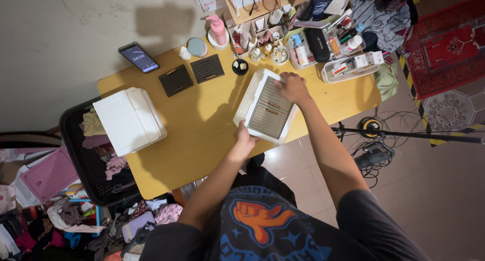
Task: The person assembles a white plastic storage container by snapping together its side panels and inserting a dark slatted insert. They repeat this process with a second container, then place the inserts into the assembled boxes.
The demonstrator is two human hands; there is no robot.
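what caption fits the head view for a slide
Both hands, left hand and right hand, grip a white slatted drawer unit on a cluttered wooden table.

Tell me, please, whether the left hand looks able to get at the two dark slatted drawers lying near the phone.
Probably yes: the left hand grips the white drawer unit, but bare tabletop lies between it and the dark slatted drawers.

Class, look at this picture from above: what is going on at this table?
A person stands at a yellow table and holds a white drawer unit with both hands. The left hand grips its near edge and the right hand its far corner. Two dark drawers lie on the table apart from it, beside a phone. A white box sits at the table's left end, and toiletries crowd the far edge.
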